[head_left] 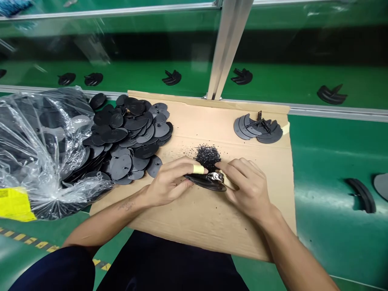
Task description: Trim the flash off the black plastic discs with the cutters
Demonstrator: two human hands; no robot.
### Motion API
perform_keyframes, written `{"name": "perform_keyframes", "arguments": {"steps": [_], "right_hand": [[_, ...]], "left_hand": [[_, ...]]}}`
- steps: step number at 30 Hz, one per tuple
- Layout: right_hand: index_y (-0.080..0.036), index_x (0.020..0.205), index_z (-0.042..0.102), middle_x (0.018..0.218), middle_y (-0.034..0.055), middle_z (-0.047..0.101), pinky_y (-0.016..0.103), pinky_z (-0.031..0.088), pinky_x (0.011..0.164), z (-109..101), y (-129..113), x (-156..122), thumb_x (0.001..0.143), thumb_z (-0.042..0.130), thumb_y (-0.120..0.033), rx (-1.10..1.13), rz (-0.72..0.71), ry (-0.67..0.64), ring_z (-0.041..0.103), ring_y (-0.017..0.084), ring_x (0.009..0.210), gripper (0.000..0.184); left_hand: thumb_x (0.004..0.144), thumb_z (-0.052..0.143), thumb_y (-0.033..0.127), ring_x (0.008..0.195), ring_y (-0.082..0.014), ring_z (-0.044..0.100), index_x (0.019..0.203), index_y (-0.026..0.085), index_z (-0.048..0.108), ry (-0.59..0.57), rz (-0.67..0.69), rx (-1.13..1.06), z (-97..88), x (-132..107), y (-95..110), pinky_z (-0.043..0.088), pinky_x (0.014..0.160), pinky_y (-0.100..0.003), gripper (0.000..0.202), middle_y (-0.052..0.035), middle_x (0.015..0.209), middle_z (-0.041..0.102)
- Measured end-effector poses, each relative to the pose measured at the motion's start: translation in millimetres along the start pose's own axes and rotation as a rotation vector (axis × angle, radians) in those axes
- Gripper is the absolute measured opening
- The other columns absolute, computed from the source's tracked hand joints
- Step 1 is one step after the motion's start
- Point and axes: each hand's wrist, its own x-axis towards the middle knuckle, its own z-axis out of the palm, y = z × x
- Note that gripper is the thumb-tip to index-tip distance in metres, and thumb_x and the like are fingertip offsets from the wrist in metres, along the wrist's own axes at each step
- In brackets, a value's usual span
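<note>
Status: I judged the work to be in mid-course. I held one black part (206, 184) over the cardboard sheet (188, 226), between the two hands and just on the near side of a heap of black chips (208, 157). The left hand (169, 182) was closed, pinching the part between thumb and fingers. The right hand (250, 184) was closed around a small metal tool (216, 176), apparently a clipper, set at the part's right end; I could not confirm whether its jaws were biting. I therefore rated this part as unfinished. The chips pointed to a good deal of cutting done. I could not tell whether the loose pile of discs (121, 166) at the left was finished or waiting.

Count:
- Part in hand: one.
- Metal tool: one.
- Chip heap: one; the chips were too small to count.
- Loose discs: several dozen, overlapping; I obtained no exact figure.
- Clear plastic bag (45, 161) of dark parts: one; its contents were not countable.
- Cluster of curved pieces (242, 128) at the cardboard's far right: at least four.
- Black pieces (171, 77) beyond the metal rail (336, 111): five whole, one cut off by the left edge.
- Pieces on the green table (321, 161) at the right: one curved black piece (362, 196), one grey piece (382, 185) partly out of view.
</note>
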Motion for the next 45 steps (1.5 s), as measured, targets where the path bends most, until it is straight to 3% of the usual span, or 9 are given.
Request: {"name": "perform_keyframes", "arguments": {"steps": [12, 19, 28, 31, 34, 37, 39, 42, 45], "right_hand": [[-0.013, 0.098, 0.072, 0.068, 0.0018, 0.066, 0.029, 0.042, 0.061, -2, -7, 1, 0.098, 0.054, -0.012, -0.177, -0.02, 0.069, 0.055, 0.014, 0.063, 0.018], [-0.016, 0.098, 0.073, 0.07, 0.0014, 0.067, 0.025, 0.042, 0.061, -1, -6, -3, 0.097, 0.053, -0.012, -0.027, 0.044, 0.043, 0.058, 0.012, 0.061, 0.02], [-0.017, 0.102, 0.069, 0.075, 0.0037, 0.067, 0.033, 0.031, 0.063, 2, -2, 2, 0.089, 0.052, -0.002, -0.372, -0.011, -0.05, 0.049, 0.019, 0.071, 0.025], [-0.017, 0.104, 0.068, 0.08, 0.0055, 0.068, 0.033, 0.033, 0.063, 2, 3, 2, 0.086, 0.055, -0.004, -0.28, 0.073, -0.101, 0.052, 0.021, 0.073, 0.025], [-0.019, 0.106, 0.065, 0.087, 0.0065, 0.069, 0.032, 0.042, 0.067, -2, 6, 4, 0.089, 0.06, -0.013, 0.022, 0.168, -0.105, 0.059, 0.022, 0.077, 0.019], [-0.02, 0.102, 0.062, 0.085, 0.0059, 0.069, 0.032, 0.047, 0.068, -7, 5, 6, 0.093, 0.059, -0.017, 0.294, 0.097, -0.033, 0.062, 0.02, 0.076, 0.01], [-0.02, 0.099, 0.061, 0.078, 0.0044, 0.066, 0.031, 0.045, 0.063, -8, 3, 7, 0.092, 0.05, -0.008, 0.284, -0.016, 0.048, 0.06, 0.018, 0.069, 0.018], [-0.021, 0.102, 0.061, 0.079, 0.0044, 0.068, 0.032, 0.045, 0.061, -10, 2, 7, 0.088, 0.046, -0.001, 0.2, -0.111, 0.137, 0.06, 0.018, 0.067, 0.029], [-0.02, 0.102, 0.06, 0.078, 0.0045, 0.067, 0.032, 0.044, 0.061, -10, -1, 8, 0.088, 0.045, 0.001, 0.145, -0.183, 0.162, 0.058, 0.017, 0.065, 0.03]], "left_hand": [[0.091, 0.061, 0.004, 0.097, -0.0151, 0.069, 0.117, 0.015, 0.07, 0.02, -0.015, -0.039, 3.9, -3, -2, 0.06, 0.085, -0.028, 0.03, -0.0089, 0.104, 0.073], [0.091, 0.059, 0.005, 0.096, -0.0166, 0.07, 0.116, 0.016, 0.069, 0.001, -0.023, -0.012, 1.4, 1, 0, 0.06, 0.084, -0.03, 0.03, -0.0091, 0.103, 0.073], [0.086, 0.05, 0.0, 0.096, -0.0168, 0.068, 0.117, 0.018, 0.067, -0.072, 0.061, 0.247, 2.3, -1, -8, 0.059, 0.082, -0.029, 0.04, -0.0084, 0.106, 0.07], [0.085, 0.049, 0.001, 0.096, -0.018, 0.067, 0.116, 0.018, 0.067, -0.043, 0.051, 0.369, 3.2, -2, -12, 0.059, 0.08, -0.029, 0.039, -0.0089, 0.107, 0.07], [0.088, 0.05, 0.002, 0.093, -0.0177, 0.068, 0.116, 0.017, 0.067, 0.024, 0.038, 0.363, 4.1, 0, -15, 0.059, 0.079, -0.028, 0.036, -0.0089, 0.102, 0.07], [0.093, 0.054, 0.009, 0.091, -0.0197, 0.068, 0.117, 0.017, 0.066, 0.029, 0.074, 0.335, 4.5, 5, -14, 0.058, 0.078, -0.032, 0.028, -0.0099, 0.1, 0.071], [0.097, 0.059, 0.024, 0.087, -0.0217, 0.068, 0.118, 0.018, 0.065, -0.005, 0.114, 0.286, 1.9, 10, -12, 0.058, 0.075, -0.035, 0.022, -0.0107, 0.098, 0.071], [0.103, 0.047, 0.047, 0.086, -0.024, 0.068, 0.121, 0.019, 0.064, -0.13, 0.096, 0.137, -9.5, 21, -4, 0.058, 0.074, -0.037, 0.037, -0.0123, 0.095, 0.071], [0.105, 0.041, 0.039, 0.082, -0.0216, 0.068, 0.111, 0.018, 0.066, -0.373, -0.014, 0.117, -25.9, 36, 8, 0.057, 0.074, -0.033, 0.033, -0.0103, 0.09, 0.07]]}}
